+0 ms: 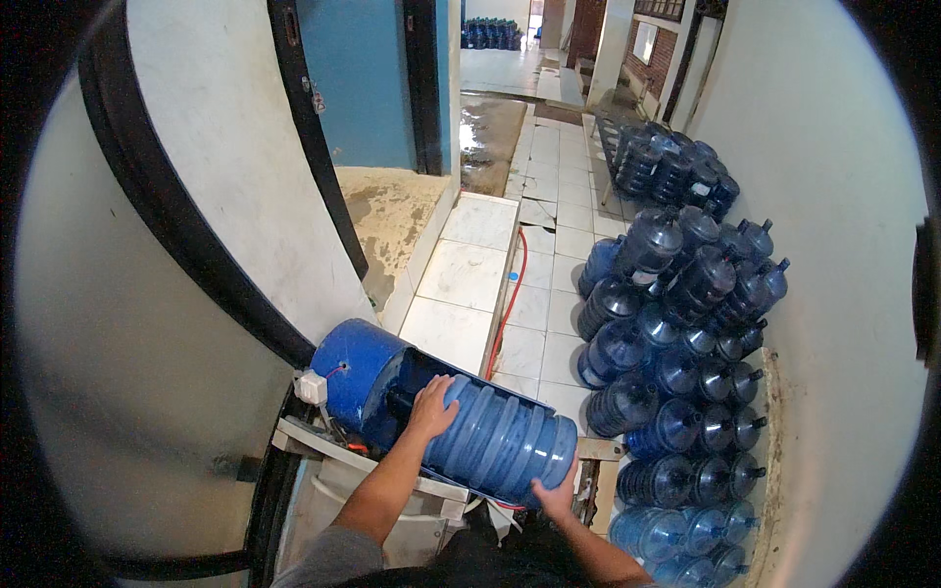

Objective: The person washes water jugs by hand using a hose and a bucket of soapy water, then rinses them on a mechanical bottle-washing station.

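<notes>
A ribbed blue plastic water jug lies on its side in an open trough, its flat base towards the right. Its neck end points at a blue drum-shaped housing on the left and is hidden from view. My left hand rests on the upper side of the jug near its shoulder. At the base end, my right hand holds the lower rim, thumb on the side and fingers mostly hidden. Beside the housing sits a white electrical box with a thin red wire.
Many blue water jugs stand stacked along the right wall, with more on a rack beyond. A tiled step runs ahead, and a red hose lies beside it. A wooden frame supports the trough. A blue door is at upper left.
</notes>
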Demonstrator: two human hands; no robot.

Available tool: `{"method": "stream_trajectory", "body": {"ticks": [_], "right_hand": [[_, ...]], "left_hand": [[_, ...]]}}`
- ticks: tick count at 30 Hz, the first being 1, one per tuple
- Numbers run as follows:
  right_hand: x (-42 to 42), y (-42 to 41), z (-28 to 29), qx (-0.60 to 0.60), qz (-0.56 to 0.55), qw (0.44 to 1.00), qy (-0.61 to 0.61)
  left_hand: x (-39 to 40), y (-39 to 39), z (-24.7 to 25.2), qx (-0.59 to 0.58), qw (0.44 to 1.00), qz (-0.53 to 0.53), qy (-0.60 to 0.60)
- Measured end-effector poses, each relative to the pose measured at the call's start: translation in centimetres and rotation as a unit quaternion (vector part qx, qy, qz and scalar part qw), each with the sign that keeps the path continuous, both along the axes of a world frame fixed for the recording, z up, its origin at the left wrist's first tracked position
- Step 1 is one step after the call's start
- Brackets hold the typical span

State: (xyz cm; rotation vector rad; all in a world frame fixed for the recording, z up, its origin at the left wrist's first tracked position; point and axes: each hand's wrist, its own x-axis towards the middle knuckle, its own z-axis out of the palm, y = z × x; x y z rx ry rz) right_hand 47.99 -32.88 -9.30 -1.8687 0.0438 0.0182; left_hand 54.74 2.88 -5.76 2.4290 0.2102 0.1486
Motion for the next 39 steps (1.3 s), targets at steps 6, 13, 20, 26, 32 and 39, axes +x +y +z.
{"method": "stream_trajectory", "body": {"ticks": [6,13,20,26,32,39], "right_hand": [[-4.6,-1.6,-3.5,-0.114,0.082,0.984,0.108],[5.2,1.2,0.6,-0.03,-0.039,0.995,0.083],[21.9,-1.7,-6.9,0.115,0.044,0.815,0.566],[22.3,1.2,-4.7,0.002,0.099,0.787,0.609],[21.5,-5.1,-11.8,0.079,0.011,0.865,0.496],[0.4,0.7,3.3,-0.116,0.021,0.992,0.035]], "left_hand": [[0.1,0.3,-1.1,0.01,1.0,-0.011,0.011],[-0.7,0.9,-1.9,0.019,1.0,0.006,0.016],[0.3,0.6,-0.8,-0.005,1.0,0.0,0.023],[-1.7,1.4,-0.8,0.004,0.999,0.024,0.037],[2.1,-1.1,0.4,0.003,0.999,-0.008,-0.044],[-0.2,0.5,3.9,0.001,0.987,0.062,-0.151]]}}
